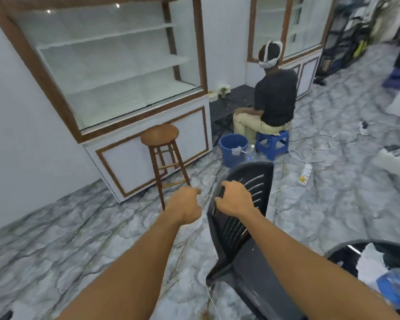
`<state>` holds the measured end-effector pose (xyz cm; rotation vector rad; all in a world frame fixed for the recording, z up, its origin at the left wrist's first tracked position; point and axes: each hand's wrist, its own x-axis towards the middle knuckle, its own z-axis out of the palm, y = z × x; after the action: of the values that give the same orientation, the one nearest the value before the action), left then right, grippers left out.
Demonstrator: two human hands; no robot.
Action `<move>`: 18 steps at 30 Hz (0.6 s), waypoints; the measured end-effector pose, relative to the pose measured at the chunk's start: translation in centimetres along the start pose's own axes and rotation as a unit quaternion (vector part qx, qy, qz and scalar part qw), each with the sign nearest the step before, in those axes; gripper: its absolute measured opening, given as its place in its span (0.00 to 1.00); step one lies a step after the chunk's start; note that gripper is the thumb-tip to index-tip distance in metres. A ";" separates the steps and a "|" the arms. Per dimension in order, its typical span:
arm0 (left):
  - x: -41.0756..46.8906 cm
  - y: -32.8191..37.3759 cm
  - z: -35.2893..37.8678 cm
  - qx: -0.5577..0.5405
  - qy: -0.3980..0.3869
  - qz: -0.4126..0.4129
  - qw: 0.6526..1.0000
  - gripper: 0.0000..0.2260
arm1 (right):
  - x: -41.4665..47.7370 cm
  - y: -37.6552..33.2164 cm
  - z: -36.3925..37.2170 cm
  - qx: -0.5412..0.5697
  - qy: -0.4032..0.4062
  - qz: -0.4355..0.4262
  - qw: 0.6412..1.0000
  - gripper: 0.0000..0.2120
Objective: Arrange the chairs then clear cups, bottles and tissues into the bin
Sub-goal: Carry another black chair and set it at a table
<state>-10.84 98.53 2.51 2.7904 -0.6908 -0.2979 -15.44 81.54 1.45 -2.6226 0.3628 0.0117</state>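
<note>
A black plastic chair [238, 229] with a slatted back stands in front of me on the marble floor. My right hand [234, 199] grips the left edge of its backrest, fingers curled round the rim. My left hand [185, 203] hangs in the air just left of the chair with its fingers curled, holding nothing. A tall wooden stool [161, 137] stands behind my left hand, close to the cabinet. At the lower right a dark round table [346, 249] carries crumpled white tissue [372, 264] and something blue [395, 289].
A person sits on a small blue stool [273, 143] facing a low black table. A blue bucket [232, 148] and a clear bottle [251, 152] stand beside them. A white glass-fronted cabinet [116, 72] lines the wall. A power strip [306, 173] and cables lie on the floor.
</note>
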 end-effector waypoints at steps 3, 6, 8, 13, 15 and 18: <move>9.2 0.5 0.3 0.023 -0.027 0.065 0.997 0.23 | 6.0 1.9 1.6 0.041 0.038 0.062 0.997 0.22; 17.1 2.9 0.7 0.037 -0.061 0.152 0.986 0.17 | 10.3 4.2 3.0 0.092 0.066 0.135 0.984 0.22; 21.5 4.9 1.0 0.050 -0.070 0.204 0.975 0.14 | 11.6 5.6 3.1 0.109 0.066 0.171 0.977 0.24; 27.9 11.4 3.0 0.077 -0.102 0.369 0.921 0.14 | 11.7 10.0 1.5 0.138 0.100 0.288 0.942 0.21; 28.9 13.5 4.5 0.088 -0.124 0.449 0.881 0.13 | 11.4 11.1 1.4 0.158 0.141 0.347 0.913 0.20; 29.7 15.2 6.0 0.130 -0.173 0.541 0.813 0.19 | 11.0 10.9 2.3 0.143 0.186 0.431 0.872 0.26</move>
<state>6.86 70.10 -2.89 2.0480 -2.3559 -0.4743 -7.45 70.64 -6.50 -1.9564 1.5100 -0.2322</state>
